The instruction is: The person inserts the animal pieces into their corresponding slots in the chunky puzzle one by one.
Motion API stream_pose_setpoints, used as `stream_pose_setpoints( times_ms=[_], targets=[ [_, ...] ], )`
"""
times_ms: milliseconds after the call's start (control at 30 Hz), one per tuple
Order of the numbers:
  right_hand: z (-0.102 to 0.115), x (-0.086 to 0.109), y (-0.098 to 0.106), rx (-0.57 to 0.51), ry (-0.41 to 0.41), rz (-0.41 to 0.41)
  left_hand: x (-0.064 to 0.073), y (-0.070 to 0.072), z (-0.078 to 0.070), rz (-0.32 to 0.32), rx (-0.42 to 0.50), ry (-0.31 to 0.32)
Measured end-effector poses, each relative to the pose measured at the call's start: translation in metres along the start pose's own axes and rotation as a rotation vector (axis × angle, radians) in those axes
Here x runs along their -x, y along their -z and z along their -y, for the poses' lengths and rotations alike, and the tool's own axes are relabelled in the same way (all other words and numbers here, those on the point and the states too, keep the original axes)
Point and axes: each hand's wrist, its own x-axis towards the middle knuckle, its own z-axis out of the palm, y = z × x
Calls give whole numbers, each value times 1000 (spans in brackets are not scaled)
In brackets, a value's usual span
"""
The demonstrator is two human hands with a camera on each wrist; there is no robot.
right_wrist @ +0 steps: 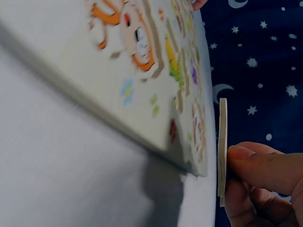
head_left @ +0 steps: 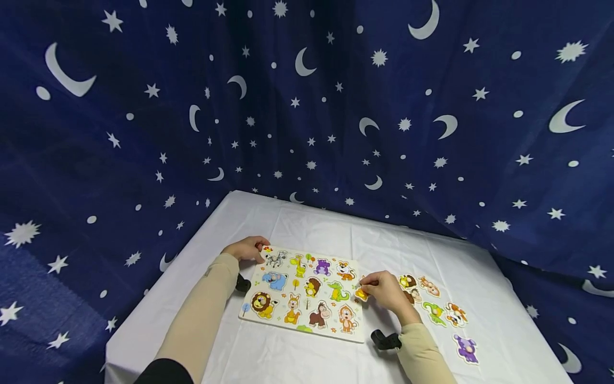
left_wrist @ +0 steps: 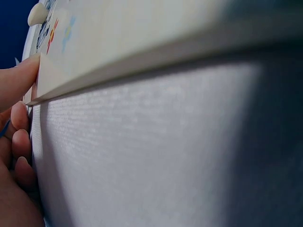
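A wooden animal puzzle board (head_left: 280,290) lies flat on the white table, with cut-out shapes showing a zebra, giraffe, lion and several other animals. My left hand (head_left: 247,249) holds its far left corner. In the left wrist view the thumb (left_wrist: 21,80) lies on the top of the corner, with the other fingers curled below the edge. Just off the board's right side, my right hand (head_left: 384,290) pinches a yellow-orange puzzle piece (head_left: 362,294) between thumb and fingers. The right wrist view shows that wooden piece (right_wrist: 222,151) edge-on and upright, its picture hidden.
Right of the right hand lie loose pieces: a hedgehog (head_left: 408,281), a monkey (head_left: 429,286), a crocodile (head_left: 434,313), a tiger (head_left: 455,314) and a purple hippo (head_left: 466,349). A brown piece (head_left: 412,295) is partly behind the hand. A dark blue star-and-moon curtain (head_left: 307,122) surrounds the table (head_left: 307,360).
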Motion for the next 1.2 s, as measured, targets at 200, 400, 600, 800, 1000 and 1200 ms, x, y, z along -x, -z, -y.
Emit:
stream_pose_setpoints(
  times_ms=[200,400,600,800,1000,1200],
  targets=[
    [2,1,-8,-45,20,32,0,-2,4,-11,4,7],
    [0,2,-14,-62,56,68,-2,-2,7,-13,21,21],
    [5,2,-18,-59,86,84,-5,-1,5,-12,18,18],
    [9,0,-20,-92,96,105,-4,-1,4,-11,46,19],
    [12,-1,-23,-90,109,114,-4,-1,3,-14,51,18],
    [17,0,-27,-106,125,135,-3,0,3,0,72,26]
  ],
)
